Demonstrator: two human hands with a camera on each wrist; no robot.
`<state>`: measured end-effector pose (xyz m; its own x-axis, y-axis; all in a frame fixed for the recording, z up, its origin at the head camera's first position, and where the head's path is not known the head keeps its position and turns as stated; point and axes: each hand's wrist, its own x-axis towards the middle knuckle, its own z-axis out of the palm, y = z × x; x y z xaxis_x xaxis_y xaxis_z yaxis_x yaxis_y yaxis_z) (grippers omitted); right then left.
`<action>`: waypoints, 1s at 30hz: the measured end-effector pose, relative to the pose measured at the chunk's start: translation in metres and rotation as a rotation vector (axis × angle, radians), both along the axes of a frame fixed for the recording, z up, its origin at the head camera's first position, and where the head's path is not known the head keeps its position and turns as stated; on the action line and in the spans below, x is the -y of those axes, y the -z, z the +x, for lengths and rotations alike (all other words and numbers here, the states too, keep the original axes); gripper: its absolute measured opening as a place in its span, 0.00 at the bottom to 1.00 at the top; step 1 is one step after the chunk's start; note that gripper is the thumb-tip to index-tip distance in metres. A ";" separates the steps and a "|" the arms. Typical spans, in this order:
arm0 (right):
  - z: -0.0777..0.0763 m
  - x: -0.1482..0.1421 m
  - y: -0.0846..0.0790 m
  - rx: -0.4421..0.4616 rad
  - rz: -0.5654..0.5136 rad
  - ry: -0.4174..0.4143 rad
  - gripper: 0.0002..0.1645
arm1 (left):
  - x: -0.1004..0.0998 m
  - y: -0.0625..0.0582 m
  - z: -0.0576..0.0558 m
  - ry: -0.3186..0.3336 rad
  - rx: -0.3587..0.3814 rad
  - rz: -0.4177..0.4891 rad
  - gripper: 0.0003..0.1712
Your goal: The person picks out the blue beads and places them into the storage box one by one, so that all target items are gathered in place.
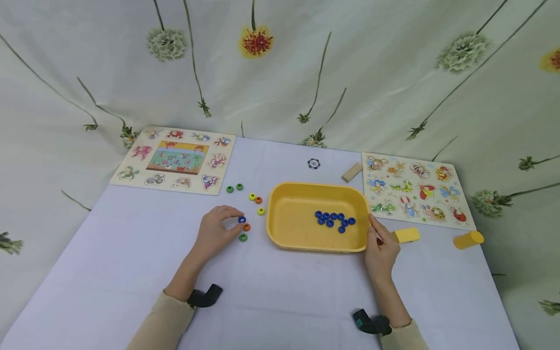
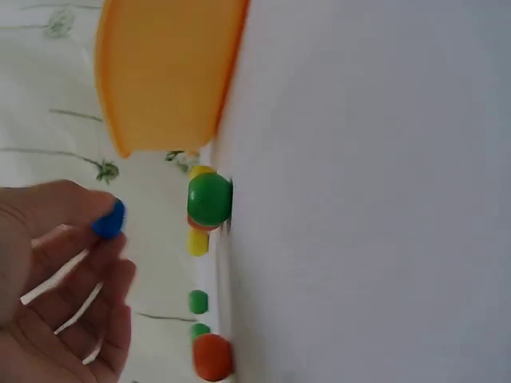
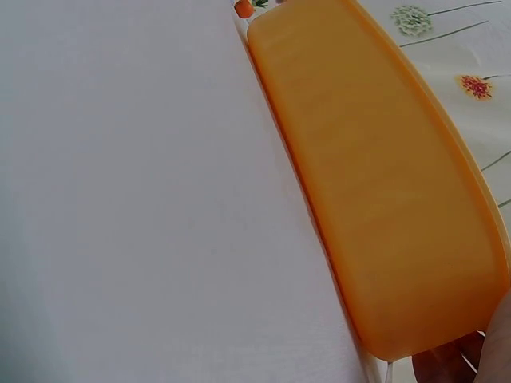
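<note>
My left hand [image 1: 213,232] pinches a blue bead [image 2: 109,219] between thumb and fingertip, and in the left wrist view the bead is lifted off the tabletop. Close by lie orange beads [image 1: 247,227], green beads [image 1: 243,237] and yellow beads [image 1: 261,211], left of the yellow tray [image 1: 290,216]. Inside that tray, toward its right half, sit several blue beads [image 1: 330,223]. My right hand [image 1: 381,250] grips the tray's right end, thumb at the rim; in the right wrist view the tray's wall [image 3: 375,183] hides most of its fingers.
A sea-animal puzzle board [image 1: 127,160] lies at the back left, an insect puzzle board [image 1: 415,194] at the right. Behind the tray are a poker chip [image 1: 313,164] and a wooden block [image 1: 352,172]. A yellow block [image 1: 408,235] and yellow cylinder [image 1: 468,240] lie right of the right hand.
</note>
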<state>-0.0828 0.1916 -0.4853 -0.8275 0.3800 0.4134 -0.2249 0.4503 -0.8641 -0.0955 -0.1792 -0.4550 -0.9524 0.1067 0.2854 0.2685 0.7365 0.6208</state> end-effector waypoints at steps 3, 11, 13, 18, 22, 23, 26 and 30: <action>0.000 0.000 -0.001 -0.013 -0.007 -0.006 0.19 | -0.021 -0.023 -0.008 0.089 -0.023 0.091 0.13; -0.003 0.003 0.002 -0.010 -0.012 -0.008 0.19 | -0.094 -0.046 -0.033 0.245 0.108 0.056 0.09; -0.003 0.004 0.002 -0.004 -0.014 -0.014 0.19 | -0.108 -0.040 -0.040 0.251 0.151 -0.018 0.09; -0.003 0.004 0.001 0.002 -0.013 -0.019 0.19 | -0.130 -0.025 -0.055 0.265 0.241 -0.155 0.09; -0.003 0.003 0.001 0.003 -0.016 -0.009 0.19 | -0.142 -0.020 -0.062 0.285 0.327 -0.159 0.09; -0.003 0.003 0.001 0.003 -0.018 -0.007 0.19 | -0.144 -0.019 -0.062 0.287 0.349 -0.150 0.09; -0.004 0.003 0.001 0.004 -0.015 -0.001 0.19 | -0.148 -0.018 -0.064 0.291 0.370 -0.161 0.07; -0.005 0.004 0.001 0.002 -0.012 0.008 0.19 | -0.152 -0.018 -0.066 0.301 0.369 -0.181 0.03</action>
<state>-0.0874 0.1878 -0.4862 -0.8250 0.3920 0.4071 -0.2195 0.4415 -0.8700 -0.1615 -0.0275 -0.4371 -0.9058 0.4083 -0.1130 0.2720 0.7649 0.5840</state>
